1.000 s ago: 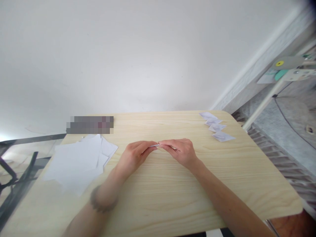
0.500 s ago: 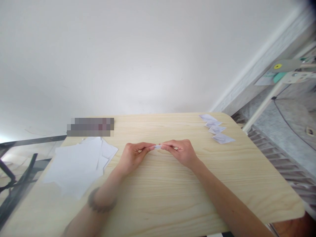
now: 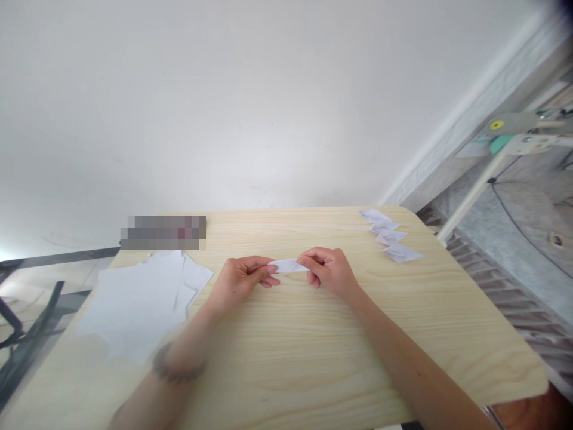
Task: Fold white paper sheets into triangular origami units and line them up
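Observation:
Between my hands is a small folded strip of white paper [image 3: 290, 265], its broad face turned toward me. My left hand [image 3: 245, 278] pinches the strip's left end between thumb and fingers. At the right end, my right hand [image 3: 327, 269] grips it the same way, thumb and index finger over the edge. Both hands are just above the middle of the table. Several folded white paper pieces [image 3: 403, 253] with pointed ends lie in an overlapping row beyond my right hand.
Loose white paper sheets [image 3: 134, 298] lie in an untidy pile on the left of the wooden table [image 3: 286, 370]. Behind them is a pixelated dark patch [image 3: 163, 233]. A white wall [image 3: 268, 119] stands at the table's far edge, and a pale metal post [image 3: 470, 197] rises off to the right.
The paper strip has turned from nearly edge-on to showing its flat face. My hands have drawn slightly apart, so more of the strip shows between them.

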Demonstrator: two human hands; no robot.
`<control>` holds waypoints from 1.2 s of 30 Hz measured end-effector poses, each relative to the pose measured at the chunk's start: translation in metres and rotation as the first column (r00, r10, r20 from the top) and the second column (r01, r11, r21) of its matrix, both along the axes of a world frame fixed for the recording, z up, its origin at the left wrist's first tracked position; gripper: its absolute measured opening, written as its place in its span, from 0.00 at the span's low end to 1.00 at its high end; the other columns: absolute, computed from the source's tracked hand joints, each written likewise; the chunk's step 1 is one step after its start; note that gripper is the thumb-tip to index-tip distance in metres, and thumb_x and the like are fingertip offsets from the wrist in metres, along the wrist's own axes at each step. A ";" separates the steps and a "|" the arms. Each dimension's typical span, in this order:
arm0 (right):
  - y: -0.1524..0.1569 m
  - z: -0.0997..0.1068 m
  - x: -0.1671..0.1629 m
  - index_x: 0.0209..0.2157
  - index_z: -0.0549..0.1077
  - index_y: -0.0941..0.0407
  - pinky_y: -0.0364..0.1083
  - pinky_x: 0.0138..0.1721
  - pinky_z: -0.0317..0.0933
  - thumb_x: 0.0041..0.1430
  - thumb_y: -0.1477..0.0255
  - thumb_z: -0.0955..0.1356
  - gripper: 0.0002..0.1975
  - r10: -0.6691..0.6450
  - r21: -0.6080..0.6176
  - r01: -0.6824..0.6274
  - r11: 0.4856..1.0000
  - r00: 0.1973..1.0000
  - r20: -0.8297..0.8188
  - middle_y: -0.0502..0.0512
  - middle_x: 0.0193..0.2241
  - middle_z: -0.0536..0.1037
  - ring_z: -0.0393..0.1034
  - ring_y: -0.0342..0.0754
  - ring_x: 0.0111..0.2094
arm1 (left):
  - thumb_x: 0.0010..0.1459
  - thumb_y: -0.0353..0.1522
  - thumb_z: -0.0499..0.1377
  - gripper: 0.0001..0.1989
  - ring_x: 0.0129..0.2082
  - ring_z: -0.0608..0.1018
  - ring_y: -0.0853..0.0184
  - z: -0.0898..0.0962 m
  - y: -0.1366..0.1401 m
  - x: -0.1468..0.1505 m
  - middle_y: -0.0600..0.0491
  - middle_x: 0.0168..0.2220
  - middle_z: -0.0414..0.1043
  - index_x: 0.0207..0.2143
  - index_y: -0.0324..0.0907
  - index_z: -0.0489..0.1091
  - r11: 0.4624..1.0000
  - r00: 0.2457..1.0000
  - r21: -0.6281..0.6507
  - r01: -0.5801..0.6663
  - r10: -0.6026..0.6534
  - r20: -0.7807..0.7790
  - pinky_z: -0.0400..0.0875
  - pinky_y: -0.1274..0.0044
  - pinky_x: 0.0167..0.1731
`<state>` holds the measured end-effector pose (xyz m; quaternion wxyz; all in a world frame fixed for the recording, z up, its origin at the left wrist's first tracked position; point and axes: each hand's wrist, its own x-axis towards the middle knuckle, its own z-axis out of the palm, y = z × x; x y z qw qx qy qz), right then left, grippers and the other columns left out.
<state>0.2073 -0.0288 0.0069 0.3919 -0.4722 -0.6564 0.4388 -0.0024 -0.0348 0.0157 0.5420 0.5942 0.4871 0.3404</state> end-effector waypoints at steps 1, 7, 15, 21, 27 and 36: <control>0.001 -0.001 0.001 0.28 0.73 0.58 0.35 0.12 0.55 0.53 0.63 0.65 0.13 0.017 -0.016 -0.017 1.000 1.000 -0.019 0.46 0.12 0.69 0.61 0.36 0.11 | 0.50 0.36 0.59 0.12 0.23 0.77 0.69 -0.001 0.000 -0.001 0.51 0.24 0.76 0.34 0.37 0.73 1.000 1.000 -0.008 -0.011 0.011 0.000 0.72 0.81 0.28; 0.007 -0.007 0.005 0.40 0.73 0.57 0.41 0.22 0.66 0.54 0.65 0.65 0.14 0.110 -0.088 -0.134 0.987 0.966 -0.235 0.48 0.22 0.69 0.67 0.39 0.20 | 0.51 0.37 0.58 0.12 0.20 0.76 0.69 -0.007 0.005 -0.004 0.52 0.22 0.74 0.31 0.36 0.72 0.998 0.993 0.022 -0.055 0.052 0.106 0.72 0.79 0.23; 0.004 -0.003 0.003 0.41 0.72 0.55 0.44 0.31 0.71 0.55 0.66 0.64 0.14 0.169 0.015 -0.171 0.985 0.953 -0.251 0.56 0.38 0.68 0.71 0.47 0.36 | 0.49 0.33 0.60 0.13 0.29 0.77 0.67 -0.006 0.007 0.000 0.52 0.29 0.73 0.37 0.37 0.68 0.999 0.973 -0.021 -0.027 0.031 0.230 0.73 0.77 0.29; 0.002 -0.009 -0.003 0.47 0.65 0.54 0.42 0.29 0.70 0.52 0.68 0.67 0.20 0.043 0.056 -0.033 0.998 0.983 -0.180 0.51 0.31 0.71 0.72 0.42 0.29 | 0.46 0.33 0.62 0.18 0.27 0.76 0.70 -0.006 0.003 0.004 0.53 0.31 0.72 0.41 0.39 0.64 0.996 0.986 0.053 -0.067 0.058 0.155 0.71 0.77 0.32; -0.005 -0.003 -0.010 0.34 0.73 0.56 0.40 0.32 0.68 0.53 0.70 0.66 0.07 0.077 0.284 -0.099 0.954 0.993 0.086 0.53 0.31 0.75 0.71 0.42 0.31 | 0.49 0.36 0.59 0.12 0.30 0.76 0.67 -0.003 -0.002 0.005 0.51 0.31 0.75 0.33 0.38 0.73 0.984 0.995 0.173 -0.048 0.063 -0.081 0.70 0.79 0.31; -0.008 0.000 -0.014 0.33 0.74 0.54 0.38 0.28 0.66 0.56 0.70 0.64 0.08 -0.028 0.403 -0.071 0.912 0.972 0.235 0.51 0.28 0.77 0.71 0.42 0.28 | 0.51 0.37 0.58 0.10 0.25 0.77 0.69 0.004 -0.007 0.008 0.53 0.26 0.76 0.31 0.39 0.73 0.934 0.978 0.350 -0.076 0.137 -0.155 0.70 0.81 0.27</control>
